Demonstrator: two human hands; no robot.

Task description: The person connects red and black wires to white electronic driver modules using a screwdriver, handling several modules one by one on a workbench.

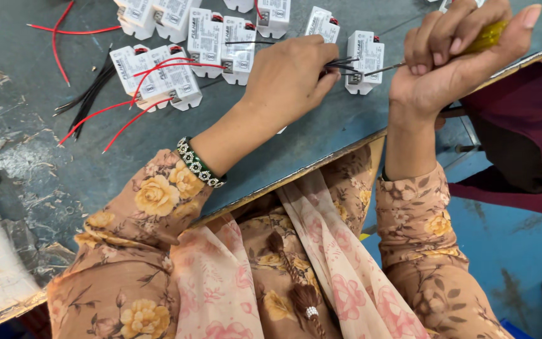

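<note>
My left hand [290,75] pinches thin black wires [340,64] that run into a small white plastic driver box [365,59] on the grey-green table [45,163]. In my right hand [456,53] I grip a screwdriver with a yellow handle [487,36]; its metal shaft [384,68] points left and its tip meets the box's terminal end. Both hands sit near the table's front edge.
Several more white driver boxes [177,75] lie at the table's back, some with red wires [127,103] and black wires [89,94] attached. Loose red wire [58,31] lies far left. A person in dark red clothing [522,125] is at the right. Blue floor [509,238] below.
</note>
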